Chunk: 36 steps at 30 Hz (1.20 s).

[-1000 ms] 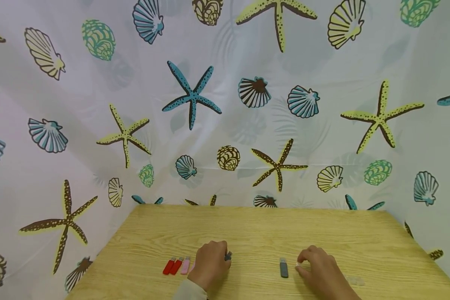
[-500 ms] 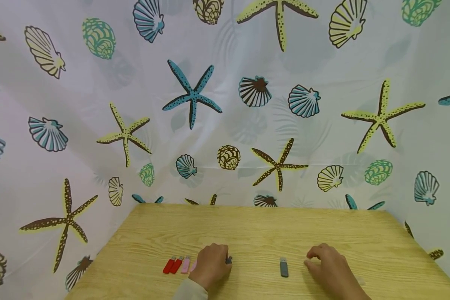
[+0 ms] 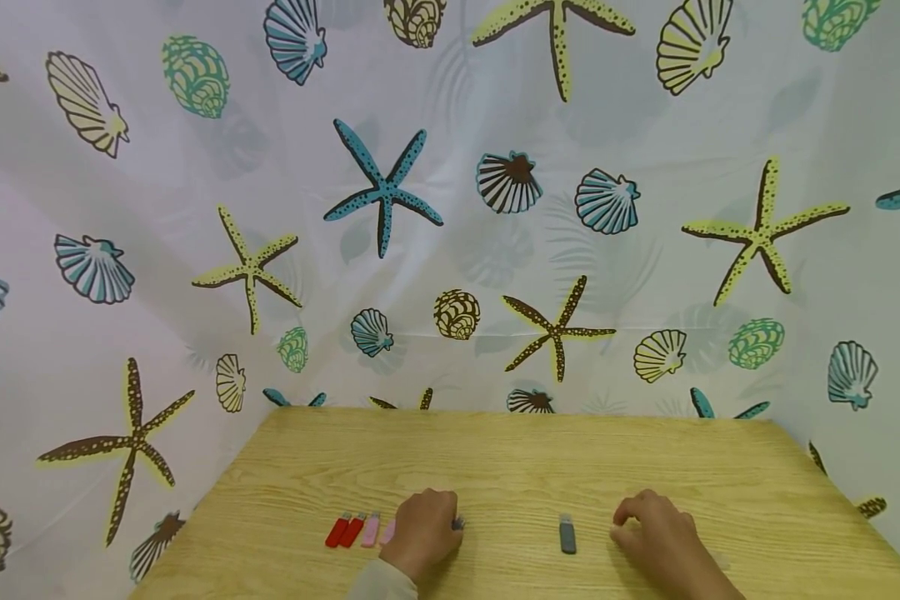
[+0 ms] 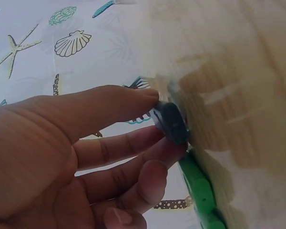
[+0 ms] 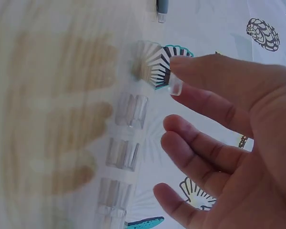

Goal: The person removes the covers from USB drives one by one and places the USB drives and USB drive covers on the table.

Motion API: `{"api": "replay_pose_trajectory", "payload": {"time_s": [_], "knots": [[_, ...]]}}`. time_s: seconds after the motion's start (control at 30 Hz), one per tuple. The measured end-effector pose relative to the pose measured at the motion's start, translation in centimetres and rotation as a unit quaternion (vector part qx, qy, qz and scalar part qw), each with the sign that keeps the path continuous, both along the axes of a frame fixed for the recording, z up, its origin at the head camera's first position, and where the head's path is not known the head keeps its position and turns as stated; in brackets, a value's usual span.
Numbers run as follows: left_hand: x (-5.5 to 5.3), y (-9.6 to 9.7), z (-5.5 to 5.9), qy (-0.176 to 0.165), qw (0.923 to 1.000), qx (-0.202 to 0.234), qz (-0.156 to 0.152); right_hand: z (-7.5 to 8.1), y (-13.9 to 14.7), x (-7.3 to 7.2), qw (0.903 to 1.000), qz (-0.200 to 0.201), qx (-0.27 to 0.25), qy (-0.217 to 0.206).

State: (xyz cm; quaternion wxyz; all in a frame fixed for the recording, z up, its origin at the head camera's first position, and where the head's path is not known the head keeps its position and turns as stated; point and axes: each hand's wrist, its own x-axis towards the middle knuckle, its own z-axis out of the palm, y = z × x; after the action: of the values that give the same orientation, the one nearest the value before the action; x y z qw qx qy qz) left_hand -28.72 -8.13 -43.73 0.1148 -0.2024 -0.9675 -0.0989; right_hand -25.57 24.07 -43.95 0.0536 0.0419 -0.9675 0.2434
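Between thumb and fingertips, my left hand (image 3: pixel 423 532) pinches a dark grey USB stick (image 4: pixel 172 123), held at the tabletop. Right beside it lie green USB sticks (image 4: pixel 198 183), which the hand hides in the head view. My right hand (image 3: pixel 658 537) pinches a small clear plastic cap (image 5: pixel 176 87) with thumb and index finger, the other fingers spread loosely. Another grey USB stick (image 3: pixel 567 534) lies between the two hands, its metal plug facing away from me.
Two red USB sticks (image 3: pixel 346 530) and pink ones (image 3: pixel 371 530) lie in a row left of my left hand. Several clear caps (image 5: pixel 132 110) line the wooden table (image 3: pixel 525 467) by my right hand. A shell-patterned cloth (image 3: pixel 450 250) hangs behind.
My right hand has shifted right, away from the loose grey USB stick, then stayed nearly still. My left hand has barely moved and still pinches its stick.
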Motion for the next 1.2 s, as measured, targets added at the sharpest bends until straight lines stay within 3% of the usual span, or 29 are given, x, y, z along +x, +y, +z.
{"api": "replay_pose_trajectory", "payload": {"time_s": [0.2,0.4,0.87,1.2], "knots": [[0.06,0.21,-0.31,0.021,0.9994,-0.025,0.011,-0.45,0.17,-0.10,0.9990,0.008,0.044,-0.004],[0.04,0.41,-0.57,0.043,0.9984,-0.030,0.020,-0.65,0.39,-0.15,0.9986,0.008,0.049,-0.015],[0.03,0.49,-0.36,-0.005,0.9992,-0.026,0.031,-0.57,0.31,-0.06,0.9987,0.015,0.035,-0.034],[-0.10,0.03,-0.17,0.021,0.9988,-0.015,0.042,-0.82,0.40,-0.07,0.9988,0.015,0.032,-0.035]]}}
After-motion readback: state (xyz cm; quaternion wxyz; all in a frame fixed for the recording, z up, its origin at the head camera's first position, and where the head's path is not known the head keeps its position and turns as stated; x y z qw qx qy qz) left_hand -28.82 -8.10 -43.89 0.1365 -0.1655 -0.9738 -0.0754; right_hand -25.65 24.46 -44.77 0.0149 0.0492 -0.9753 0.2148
